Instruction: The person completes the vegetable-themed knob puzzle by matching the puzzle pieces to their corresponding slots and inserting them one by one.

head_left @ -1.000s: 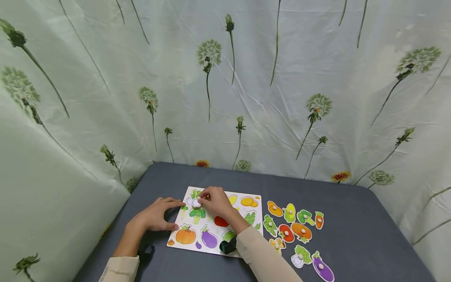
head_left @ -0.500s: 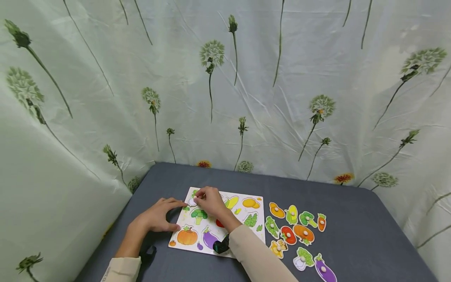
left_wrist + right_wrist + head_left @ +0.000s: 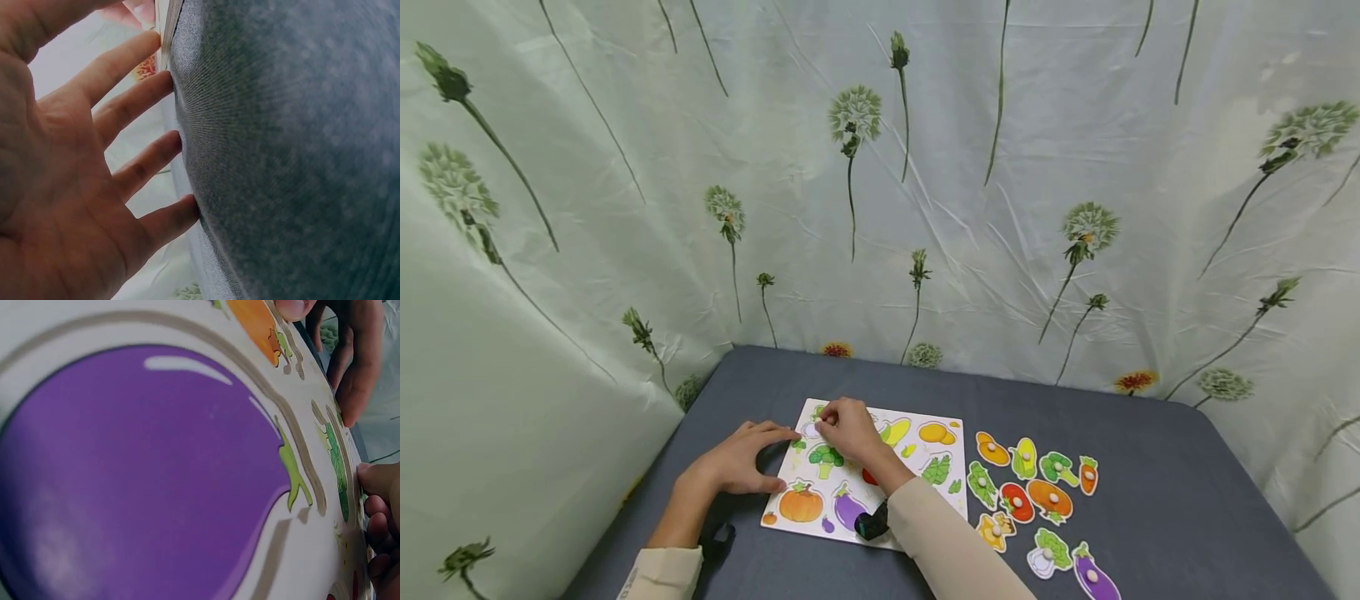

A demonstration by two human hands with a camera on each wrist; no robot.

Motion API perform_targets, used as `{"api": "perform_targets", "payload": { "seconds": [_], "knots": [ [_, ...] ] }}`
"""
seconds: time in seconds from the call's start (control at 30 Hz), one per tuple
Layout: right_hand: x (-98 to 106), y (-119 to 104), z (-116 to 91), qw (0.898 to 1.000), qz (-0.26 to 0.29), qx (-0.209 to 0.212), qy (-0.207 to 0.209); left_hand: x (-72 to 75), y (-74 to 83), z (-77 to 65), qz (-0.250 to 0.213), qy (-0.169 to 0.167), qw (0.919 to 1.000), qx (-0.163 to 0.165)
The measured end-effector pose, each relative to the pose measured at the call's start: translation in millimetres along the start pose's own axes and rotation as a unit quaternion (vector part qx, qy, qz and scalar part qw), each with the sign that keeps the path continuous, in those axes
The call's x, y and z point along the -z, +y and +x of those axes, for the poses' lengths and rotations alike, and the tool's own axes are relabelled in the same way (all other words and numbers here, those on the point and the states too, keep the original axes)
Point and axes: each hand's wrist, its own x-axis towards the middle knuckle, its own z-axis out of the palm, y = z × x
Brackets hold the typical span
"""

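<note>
A white vegetable puzzle board (image 3: pixel 957 442) lies on the table, printed with a pumpkin, an eggplant, broccoli and other vegetables. My left hand (image 3: pixel 737 460) spreads along its left side, thumb and fingertips touching the edge; the left wrist view shows the fingers fairly straight. At the upper left recess my right hand (image 3: pixel 852 429) pinches a small white vegetable piece between thumb and curled fingers. White showing beside those fingertips (image 3: pixel 820 427) may be piece or print; the hand hides most of it. In the right wrist view, the printed eggplant (image 3: pixel 144 462) fills the foreground.
Several knobbed vegetable pieces lie right of the board, among them a tomato (image 3: pixel 1017 503), a pumpkin (image 3: pixel 1049 500), corn (image 3: pixel 1023 459), a carrot (image 3: pixel 1088 475) and an eggplant (image 3: pixel 1095 575). A flower-printed curtain (image 3: pixel 880 208) hangs behind the dark table (image 3: pixel 1157 483).
My right hand has shifted slightly left over the board, covering more of the white piece. My left hand stays at the board's edge. The head view has turned slightly.
</note>
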Motion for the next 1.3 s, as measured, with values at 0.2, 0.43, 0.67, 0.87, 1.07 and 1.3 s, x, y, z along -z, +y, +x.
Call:
{"api": "perform_targets", "payload": {
  "seconds": [0.2, 0.43, 0.67, 0.87, 1.07, 1.3],
  "knots": [
    [1, 2, -2, 1.000, 0.012, 0.000, -0.001, -0.7, 2.3, 1.9, 0.003, -0.001, 1.0000, 0.008],
    [5, 4, -6, 0.999, 0.036, 0.015, 0.008, -0.8, 4.0, 4.1, 0.008, 0.004, 0.9999, 0.004],
    [12, 9, -10, 0.998, 0.043, 0.045, -0.001, -0.6, 2.5, 0.0, 0.008, 0.002, 0.9999, 0.011],
    [39, 17, -19, 0.998, 0.028, 0.049, -0.012, -0.7, 4.0, 1.4, 0.006, -0.003, 0.9999, 0.012],
    [61, 27, -29, 0.998, -0.007, 0.053, -0.021, -1.9, 3.5, 2.8, 0.013, -0.005, 0.9997, 0.021],
    [82, 34, -49, 0.997, -0.023, 0.071, -0.008, -3.2, 5.3, 2.7, 0.012, -0.003, 0.9997, 0.020]
  ]
}}
